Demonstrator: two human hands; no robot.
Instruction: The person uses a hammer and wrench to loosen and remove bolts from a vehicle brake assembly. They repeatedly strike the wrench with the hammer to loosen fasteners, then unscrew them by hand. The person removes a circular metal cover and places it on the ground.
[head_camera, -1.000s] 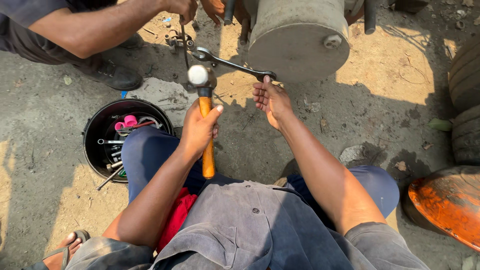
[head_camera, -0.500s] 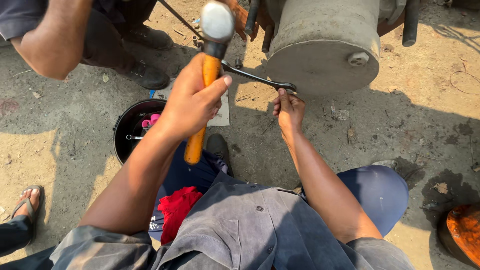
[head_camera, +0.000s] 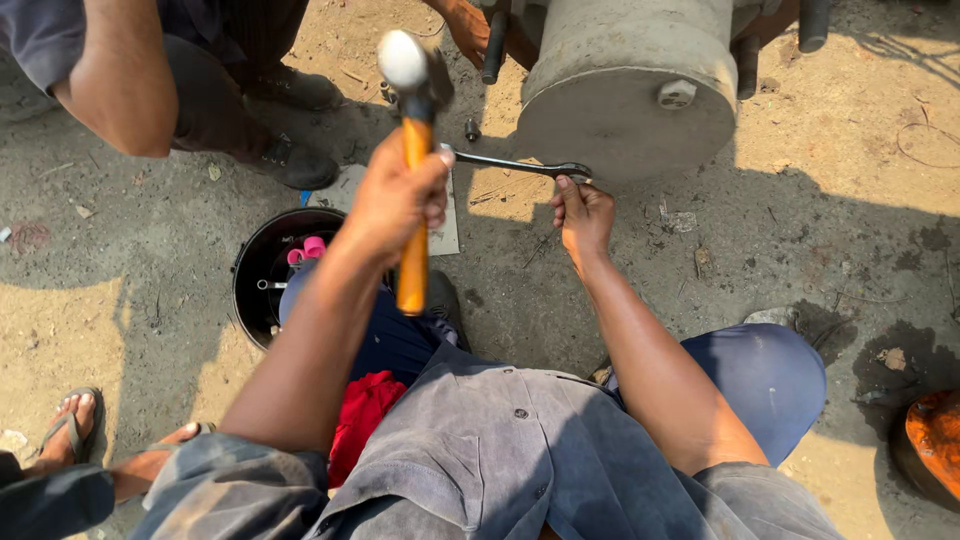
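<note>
A person crouched on sunlit dirt grips a hammer in the left hand, fingers clenched around the middle of its orange handle; the rounded steel head rises above the knuckles and the handle's butt hangs below the palm, over the lap. The right hand pinches the near end of a long wrench between thumb and fingertips. The wrench runs away from those fingers to the left, toward a small fitting just beyond the hammer handle, and its far jaw is hard to make out behind the handle. Just above the right fingertips sits a large grey metal drum with a square plug on its face; its top is cut off by the frame. A pale flat sheet lies on the ground between the two hands, partly hidden by the left hand. Below and left of the left wrist stands a round black tub holding pink pieces and small tools. A second person's arm and boots fill the upper left, and that person's hand touches the drum.
</note>
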